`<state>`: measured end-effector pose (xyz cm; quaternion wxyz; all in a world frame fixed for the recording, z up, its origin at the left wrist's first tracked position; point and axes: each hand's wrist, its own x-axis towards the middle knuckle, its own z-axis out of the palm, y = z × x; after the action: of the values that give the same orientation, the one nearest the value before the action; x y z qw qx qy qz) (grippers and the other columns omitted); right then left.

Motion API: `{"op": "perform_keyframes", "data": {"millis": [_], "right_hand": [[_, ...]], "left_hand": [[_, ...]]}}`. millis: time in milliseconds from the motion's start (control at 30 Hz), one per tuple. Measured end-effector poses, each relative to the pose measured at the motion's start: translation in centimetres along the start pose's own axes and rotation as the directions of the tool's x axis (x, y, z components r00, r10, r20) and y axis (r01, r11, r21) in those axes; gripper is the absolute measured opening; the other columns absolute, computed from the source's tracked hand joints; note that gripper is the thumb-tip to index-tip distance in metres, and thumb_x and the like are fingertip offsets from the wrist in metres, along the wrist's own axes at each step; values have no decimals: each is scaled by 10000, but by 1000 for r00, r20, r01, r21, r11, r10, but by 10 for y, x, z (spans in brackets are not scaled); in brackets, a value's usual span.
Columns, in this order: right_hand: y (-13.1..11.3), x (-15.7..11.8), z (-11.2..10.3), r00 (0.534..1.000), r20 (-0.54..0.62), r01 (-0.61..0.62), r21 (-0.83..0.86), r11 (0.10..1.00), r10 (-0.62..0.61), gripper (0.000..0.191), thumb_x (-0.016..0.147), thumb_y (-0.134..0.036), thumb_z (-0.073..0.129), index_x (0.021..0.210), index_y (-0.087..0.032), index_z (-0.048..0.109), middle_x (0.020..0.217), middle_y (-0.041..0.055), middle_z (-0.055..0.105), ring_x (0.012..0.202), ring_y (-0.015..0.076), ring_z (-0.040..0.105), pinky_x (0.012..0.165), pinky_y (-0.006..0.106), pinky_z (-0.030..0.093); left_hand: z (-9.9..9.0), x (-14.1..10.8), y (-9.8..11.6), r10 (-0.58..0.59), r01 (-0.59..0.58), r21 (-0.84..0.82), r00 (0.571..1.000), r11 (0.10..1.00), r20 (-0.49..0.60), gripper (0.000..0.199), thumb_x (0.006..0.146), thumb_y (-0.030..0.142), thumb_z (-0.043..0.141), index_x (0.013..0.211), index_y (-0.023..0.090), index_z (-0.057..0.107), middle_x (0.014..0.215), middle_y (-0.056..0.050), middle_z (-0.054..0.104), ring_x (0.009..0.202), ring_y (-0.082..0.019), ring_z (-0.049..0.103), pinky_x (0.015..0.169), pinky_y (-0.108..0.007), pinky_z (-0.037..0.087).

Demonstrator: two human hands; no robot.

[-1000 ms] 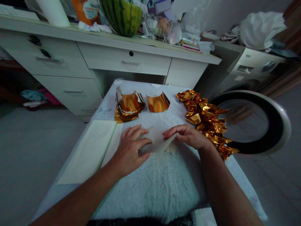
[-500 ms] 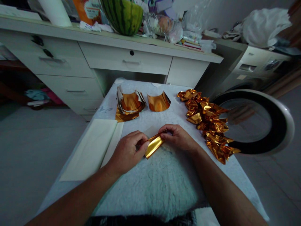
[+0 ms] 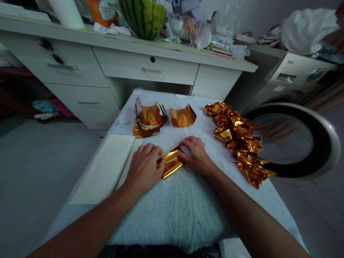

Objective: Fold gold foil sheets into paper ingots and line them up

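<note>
A folded sheet of gold foil paper [image 3: 172, 163] lies slanted on the cloth-covered table between my hands. My left hand [image 3: 143, 165] grips its left end, thumb near the lower edge and fingers curled over. At the upper right end, my right hand [image 3: 196, 154] pinches the sheet with thumb and index finger. Beyond my hands stand a nest of curled gold sheets [image 3: 150, 117] with pale backs and a single curled gold sheet [image 3: 183, 116]. On the right runs a heap of crumpled or folded gold foil pieces [image 3: 238, 138].
White paper sheets [image 3: 103, 168] lie left on the table cloth [image 3: 174, 222]. Behind is a white drawer desk [image 3: 129, 63] with a cut watermelon [image 3: 143, 18] and plastic bags on top. The open round door [image 3: 329, 139] of a washing machine [image 3: 287, 77] stands right of the table.
The foil has gone from a narrow, raised strip to a wider, flatter piece on the table. My right hand has shifted slightly forward, and both hands have turned more palm-down.
</note>
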<state>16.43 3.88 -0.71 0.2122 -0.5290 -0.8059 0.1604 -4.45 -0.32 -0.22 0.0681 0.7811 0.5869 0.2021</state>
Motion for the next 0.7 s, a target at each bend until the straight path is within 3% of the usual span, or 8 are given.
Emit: {"op": "perform_keyframes", "data": {"millis": [100, 400, 567, 700], "right_hand": [[1, 0, 1, 1000, 4, 5, -15, 1000, -4, 339, 801, -313, 697, 1125, -222, 656, 1148, 94, 594, 1068, 286, 478, 930, 449, 362], [-1, -1, -1, 1000, 19, -2, -5, 1000, 2, 343, 800, -290, 694, 1133, -217, 653, 1149, 94, 595, 1070, 291, 476, 945, 461, 361], [0, 0, -2, 1000, 20, -8, 38, 999, 7, 370, 778, -281, 719, 1133, -212, 645, 1160, 97, 597, 1084, 292, 473, 963, 466, 356], [2, 0, -7, 1000, 14, 1, 162, 987, -3, 186, 782, -211, 694, 965, -219, 668, 1095, 63, 618, 1072, 260, 489, 972, 436, 351]], "left_hand": [[1, -1, 0, -18, 18, 22, 1000, 1000, -5, 201, 827, 223, 579, 1024, 189, 596, 1033, -96, 598, 988, -292, 533, 862, -428, 444], [0, 2, -1, -75, 82, -116, 995, 990, 67, 103, 803, 181, 606, 901, 205, 585, 1026, -82, 574, 984, -296, 507, 857, -446, 425], [-2, 4, 0, -23, 43, -260, 996, 965, 81, 128, 785, 114, 579, 833, 221, 527, 895, -33, 613, 897, -255, 531, 799, -390, 424], [-3, 4, 1, -22, 58, -406, 995, 912, 94, 100, 823, 124, 537, 824, 222, 515, 835, -6, 613, 845, -217, 569, 768, -350, 430]]}}
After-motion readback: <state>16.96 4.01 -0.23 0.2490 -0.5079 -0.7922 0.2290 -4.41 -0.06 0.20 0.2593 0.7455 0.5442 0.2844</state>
